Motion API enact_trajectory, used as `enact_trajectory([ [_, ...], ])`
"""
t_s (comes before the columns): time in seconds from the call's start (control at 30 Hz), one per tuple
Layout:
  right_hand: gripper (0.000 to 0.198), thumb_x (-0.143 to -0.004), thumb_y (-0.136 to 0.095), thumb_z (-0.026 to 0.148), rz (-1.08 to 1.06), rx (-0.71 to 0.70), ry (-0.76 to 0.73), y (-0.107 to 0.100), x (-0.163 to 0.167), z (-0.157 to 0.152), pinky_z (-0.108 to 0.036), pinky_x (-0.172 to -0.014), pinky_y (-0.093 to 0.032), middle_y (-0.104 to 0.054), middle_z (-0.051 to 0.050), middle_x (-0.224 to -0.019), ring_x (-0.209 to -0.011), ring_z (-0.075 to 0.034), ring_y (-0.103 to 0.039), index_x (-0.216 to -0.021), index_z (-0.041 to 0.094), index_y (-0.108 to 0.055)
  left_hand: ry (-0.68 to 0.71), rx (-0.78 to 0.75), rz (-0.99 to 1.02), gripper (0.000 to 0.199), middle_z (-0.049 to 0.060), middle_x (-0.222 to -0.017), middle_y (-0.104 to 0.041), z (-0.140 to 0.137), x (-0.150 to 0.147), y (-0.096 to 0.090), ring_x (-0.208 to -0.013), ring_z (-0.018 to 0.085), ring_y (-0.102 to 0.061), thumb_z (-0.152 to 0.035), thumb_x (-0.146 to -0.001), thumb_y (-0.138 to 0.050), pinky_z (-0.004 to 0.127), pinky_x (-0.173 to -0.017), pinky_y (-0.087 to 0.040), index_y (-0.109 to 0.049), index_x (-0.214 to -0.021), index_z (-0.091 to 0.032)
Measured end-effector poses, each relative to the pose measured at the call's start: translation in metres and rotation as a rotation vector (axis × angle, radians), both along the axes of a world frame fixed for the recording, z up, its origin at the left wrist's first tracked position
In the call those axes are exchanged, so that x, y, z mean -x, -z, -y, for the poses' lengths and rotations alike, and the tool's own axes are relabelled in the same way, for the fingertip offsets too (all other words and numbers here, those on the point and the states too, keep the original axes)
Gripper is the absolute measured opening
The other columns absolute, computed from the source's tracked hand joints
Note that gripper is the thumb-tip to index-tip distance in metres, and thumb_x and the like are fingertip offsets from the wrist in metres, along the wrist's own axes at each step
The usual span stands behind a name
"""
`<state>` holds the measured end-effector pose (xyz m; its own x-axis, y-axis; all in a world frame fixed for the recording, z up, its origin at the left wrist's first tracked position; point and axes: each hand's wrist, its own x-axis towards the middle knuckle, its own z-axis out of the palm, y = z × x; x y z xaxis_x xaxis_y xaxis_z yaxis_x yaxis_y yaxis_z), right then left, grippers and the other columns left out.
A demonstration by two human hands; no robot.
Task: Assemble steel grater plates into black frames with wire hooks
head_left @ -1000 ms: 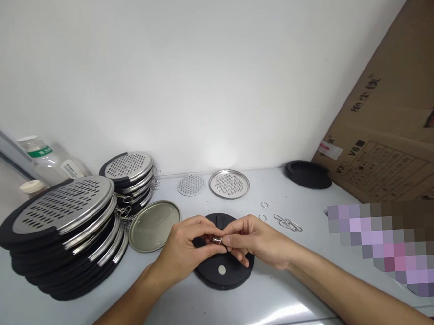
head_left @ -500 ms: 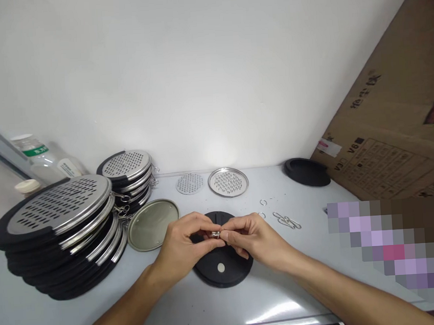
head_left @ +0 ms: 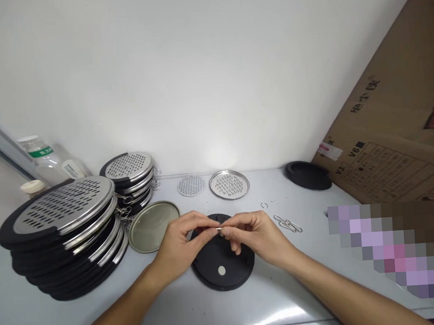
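Over a black round disc (head_left: 227,272) with a pale dot near its front edge, both my hands meet fingertip to fingertip. Between thumb and forefinger, my left hand (head_left: 187,238) pinches a small shiny metal piece (head_left: 219,228). My right hand (head_left: 256,236) pinches the same piece from the other side. It is mostly covered by fingers, so its exact kind cannot be made out. A wire ring (head_left: 264,205) and some bent wire clips (head_left: 287,223) lie to the right. Left of my left hand is a round metal lid (head_left: 154,225).
Two stacks of round graters stand at left, a large one (head_left: 63,204) and a smaller one (head_left: 129,165). Near the wall lie a perforated disc (head_left: 191,185), a rimmed grater plate (head_left: 229,185) and a black round part (head_left: 308,175). A cardboard box (head_left: 394,122) stands at right.
The small metal piece has turned and shows less between my fingertips. My hands stay over the black disc. The view has shifted slightly, and a second ring beside my right hand no longer shows.
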<state>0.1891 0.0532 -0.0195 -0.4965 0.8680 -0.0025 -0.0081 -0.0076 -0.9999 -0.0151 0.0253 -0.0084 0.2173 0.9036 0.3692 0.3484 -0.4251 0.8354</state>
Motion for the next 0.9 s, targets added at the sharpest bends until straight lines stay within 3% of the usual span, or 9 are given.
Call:
enact_trajectory([
  [0.13, 0.028, -0.081, -0.074, 0.040, -0.081, 0.067, -0.030, -0.003, 0.003, -0.002, -0.023, -0.054, -0.053, -0.066, -0.002, -0.072, -0.062, -0.013, -0.062, -0.091, 0.015, -0.069, -0.009, -0.053, -0.009, 0.011, -0.001, -0.083, -0.072, 0.001, -0.002, 0.002, -0.078, 0.012, -0.066, -0.015, -0.087, -0.068, 0.021, -0.071, -0.051, -0.075, -0.088, -0.024],
  [0.27, 0.035, -0.089, -0.063, 0.045, -0.259, 0.322, -0.179, -0.009, 0.006, 0.001, -0.028, -0.060, -0.059, -0.067, -0.007, -0.090, -0.083, -0.019, -0.069, -0.107, 0.015, -0.065, 0.003, -0.174, -0.005, 0.018, 0.000, -0.089, -0.073, 0.003, -0.005, 0.001, -0.082, 0.012, -0.067, -0.009, -0.085, -0.068, 0.022, -0.075, -0.052, -0.074, -0.094, -0.023],
  [0.37, 0.034, -0.088, -0.064, 0.044, -0.298, 0.404, -0.266, -0.010, 0.006, 0.001, -0.023, -0.054, -0.057, -0.067, -0.008, -0.083, -0.072, -0.016, -0.068, -0.095, 0.010, -0.069, 0.075, -0.246, -0.005, 0.022, 0.001, -0.089, -0.073, 0.006, -0.008, -0.003, -0.081, 0.013, -0.067, -0.007, -0.084, -0.067, 0.022, -0.074, -0.052, -0.073, -0.098, -0.023],
  [0.5, 0.032, -0.075, -0.079, 0.038, -0.229, 0.382, -0.238, -0.007, 0.000, -0.007, -0.019, -0.053, -0.055, -0.068, -0.006, -0.078, -0.063, -0.011, -0.065, -0.087, 0.009, -0.072, 0.105, -0.079, -0.026, 0.021, 0.001, -0.087, -0.072, 0.003, -0.009, -0.009, -0.080, 0.013, -0.067, -0.007, -0.084, -0.066, 0.022, -0.073, -0.054, -0.073, -0.096, -0.024],
  [0.6, 0.033, -0.070, -0.083, 0.038, -0.139, 0.277, -0.133, -0.004, -0.006, -0.016, -0.022, -0.056, -0.055, -0.068, -0.003, -0.071, -0.059, -0.010, -0.063, -0.085, 0.010, -0.074, 0.076, 0.033, -0.024, 0.020, 0.001, -0.091, -0.070, -0.010, -0.008, -0.010, -0.084, 0.014, -0.068, -0.010, -0.084, -0.064, 0.023, -0.076, -0.056, -0.073, -0.095, -0.024],
  [0.7, 0.032, -0.075, -0.078, 0.040, -0.028, 0.077, -0.012, -0.001, -0.008, -0.021, -0.023, -0.056, -0.053, -0.066, -0.002, -0.065, -0.055, -0.011, -0.063, -0.089, 0.012, -0.075, 0.055, 0.065, -0.019, 0.021, 0.002, -0.098, -0.068, -0.027, -0.008, -0.009, -0.083, 0.014, -0.069, -0.014, -0.082, -0.066, 0.026, -0.077, -0.058, -0.073, -0.099, -0.023],
  [0.9, 0.024, -0.085, -0.067, 0.036, 0.112, -0.229, 0.168, 0.011, -0.004, -0.027, -0.027, -0.056, -0.051, -0.065, 0.000, -0.070, -0.054, -0.012, -0.061, -0.098, 0.017, -0.072, -0.005, 0.047, -0.061, 0.012, 0.002, -0.085, -0.076, -0.043, -0.013, 0.000, -0.079, 0.017, -0.072, -0.017, -0.081, -0.068, 0.025, -0.075, -0.058, -0.073, -0.091, -0.019],
])
